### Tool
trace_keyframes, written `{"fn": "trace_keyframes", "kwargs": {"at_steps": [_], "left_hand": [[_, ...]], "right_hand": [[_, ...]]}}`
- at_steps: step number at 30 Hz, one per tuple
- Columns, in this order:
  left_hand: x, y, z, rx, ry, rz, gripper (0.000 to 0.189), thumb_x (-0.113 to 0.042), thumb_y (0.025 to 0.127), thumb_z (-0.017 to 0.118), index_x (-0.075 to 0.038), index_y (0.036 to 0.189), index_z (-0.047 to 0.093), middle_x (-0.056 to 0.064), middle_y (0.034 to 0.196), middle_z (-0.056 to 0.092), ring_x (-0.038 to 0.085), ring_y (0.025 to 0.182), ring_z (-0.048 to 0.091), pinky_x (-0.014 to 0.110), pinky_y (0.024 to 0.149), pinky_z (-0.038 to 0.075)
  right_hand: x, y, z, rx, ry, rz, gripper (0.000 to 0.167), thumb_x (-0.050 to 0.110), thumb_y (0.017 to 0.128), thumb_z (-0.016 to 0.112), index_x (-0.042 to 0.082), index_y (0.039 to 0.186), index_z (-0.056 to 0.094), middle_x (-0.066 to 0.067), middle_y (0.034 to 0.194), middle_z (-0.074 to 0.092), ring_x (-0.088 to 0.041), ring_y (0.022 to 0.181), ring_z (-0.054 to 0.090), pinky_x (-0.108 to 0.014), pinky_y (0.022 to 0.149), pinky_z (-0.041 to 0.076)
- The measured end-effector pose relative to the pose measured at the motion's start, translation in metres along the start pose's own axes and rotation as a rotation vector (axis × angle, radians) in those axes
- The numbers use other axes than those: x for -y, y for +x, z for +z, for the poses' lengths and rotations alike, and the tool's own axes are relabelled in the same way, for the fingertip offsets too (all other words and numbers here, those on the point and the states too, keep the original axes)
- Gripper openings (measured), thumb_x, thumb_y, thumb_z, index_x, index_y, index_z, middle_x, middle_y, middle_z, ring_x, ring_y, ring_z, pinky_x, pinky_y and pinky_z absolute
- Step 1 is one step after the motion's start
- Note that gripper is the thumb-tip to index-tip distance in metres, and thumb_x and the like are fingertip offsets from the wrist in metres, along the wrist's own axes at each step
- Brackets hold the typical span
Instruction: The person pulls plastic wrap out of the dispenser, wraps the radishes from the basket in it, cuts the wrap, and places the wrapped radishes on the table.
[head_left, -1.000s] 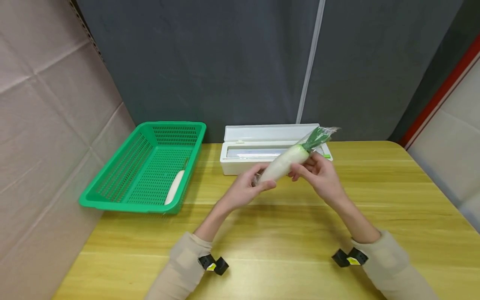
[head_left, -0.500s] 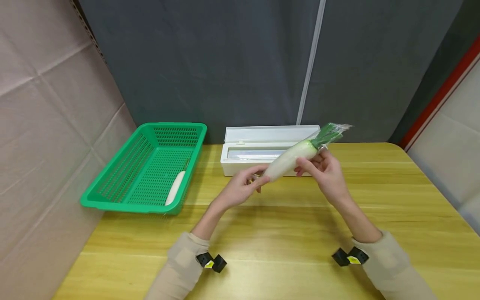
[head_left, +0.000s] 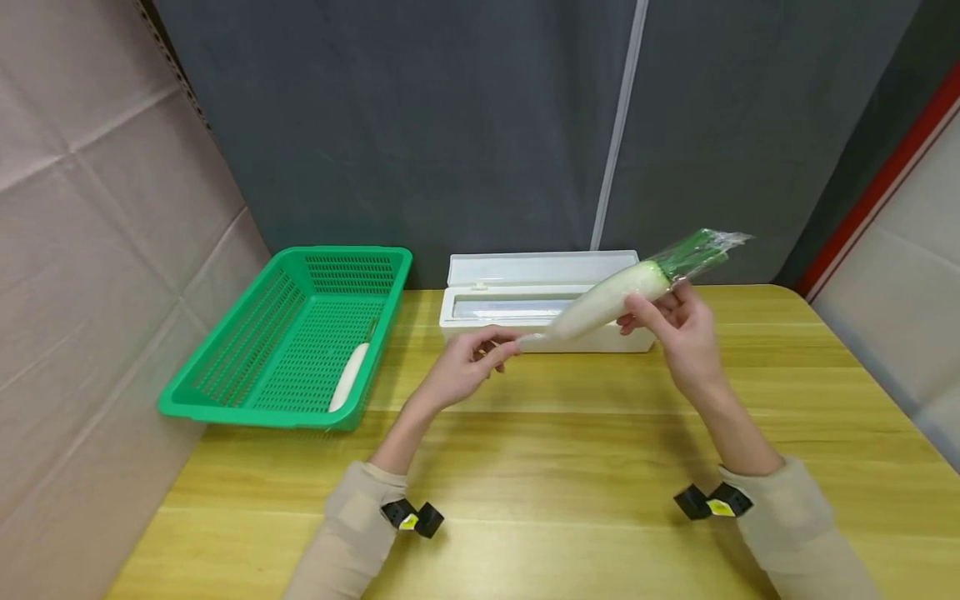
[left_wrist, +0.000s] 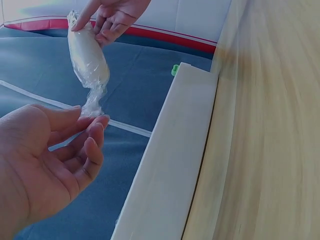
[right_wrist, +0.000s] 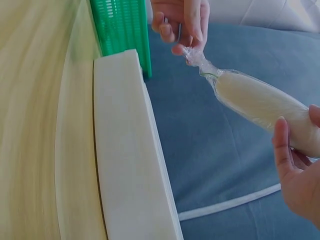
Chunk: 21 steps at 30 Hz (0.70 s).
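Observation:
A white radish [head_left: 607, 302] with green leaves, wrapped in clear plastic film, is held in the air at a tilt, leaf end up to the right. My left hand [head_left: 462, 367] pinches the twisted tail of film [left_wrist: 93, 102] at the radish's tapered end between thumb and fingertips. My right hand [head_left: 686, 342] grips the thick end below the leaves, thumb on the near side. In the right wrist view the wrapped radish [right_wrist: 260, 100] stretches between both hands, its film gathered to a narrow twist at the left hand.
Behind the hands stands a white cling film box [head_left: 480, 337] with its lid [head_left: 540, 267] raised. A green basket [head_left: 180, 404] at the left holds another white radish [head_left: 348, 377]. A dark grey partition [head_left: 420, 125] rises behind the wooden table [head_left: 562, 500].
The radish and my right hand have moved right and slightly up. My left hand has slid left off the radish's tip onto the film, which is now drawn out into a tail.

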<state>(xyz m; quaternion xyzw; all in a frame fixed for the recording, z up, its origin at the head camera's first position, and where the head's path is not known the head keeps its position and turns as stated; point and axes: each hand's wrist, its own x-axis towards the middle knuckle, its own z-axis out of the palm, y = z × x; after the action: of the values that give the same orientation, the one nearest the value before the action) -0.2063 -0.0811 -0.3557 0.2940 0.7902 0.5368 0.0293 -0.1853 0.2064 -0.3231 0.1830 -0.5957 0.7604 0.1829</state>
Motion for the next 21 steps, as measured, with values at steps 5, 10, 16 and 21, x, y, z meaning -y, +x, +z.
{"fn": "trace_keyframes", "kwargs": {"at_steps": [5,10,16,21], "left_hand": [[0.003,-0.002,-0.007,-0.056,0.006,0.005,0.025,-0.016,0.104,0.059,-0.004,0.123,0.069,0.013,0.107,0.07,0.033,0.086,0.063,0.054,0.075,0.054],[0.007,-0.001,-0.014,-0.14,0.02,0.011,0.022,-0.01,0.102,0.061,0.0,0.12,0.069,0.013,0.107,0.071,0.028,0.087,0.064,0.036,0.075,0.056],[0.013,-0.001,-0.02,-0.237,0.077,0.022,0.023,-0.01,0.101,0.063,0.001,0.12,0.069,0.013,0.111,0.069,0.026,0.097,0.064,0.035,0.083,0.054],[0.018,0.0,-0.025,-0.309,0.125,0.034,0.02,-0.004,0.099,0.064,0.002,0.117,0.069,0.014,0.105,0.066,0.026,0.095,0.061,0.036,0.08,0.051]], "right_hand": [[-0.001,0.005,-0.01,-0.029,-0.009,-0.018,0.022,-0.01,0.095,0.061,0.004,0.112,0.059,-0.007,0.084,0.07,-0.017,0.064,0.068,-0.025,0.065,0.058],[0.001,0.011,-0.02,-0.04,-0.001,-0.03,0.019,-0.008,0.094,0.064,0.002,0.11,0.06,-0.009,0.082,0.07,-0.018,0.064,0.068,-0.025,0.062,0.057],[0.002,0.019,-0.035,-0.001,-0.001,-0.045,0.02,-0.006,0.094,0.066,-0.001,0.111,0.059,-0.008,0.086,0.071,-0.017,0.066,0.068,-0.023,0.062,0.057],[0.002,0.024,-0.045,0.006,0.004,-0.049,0.018,-0.008,0.094,0.063,-0.002,0.11,0.059,-0.008,0.086,0.072,-0.016,0.066,0.068,-0.023,0.061,0.057]]}}
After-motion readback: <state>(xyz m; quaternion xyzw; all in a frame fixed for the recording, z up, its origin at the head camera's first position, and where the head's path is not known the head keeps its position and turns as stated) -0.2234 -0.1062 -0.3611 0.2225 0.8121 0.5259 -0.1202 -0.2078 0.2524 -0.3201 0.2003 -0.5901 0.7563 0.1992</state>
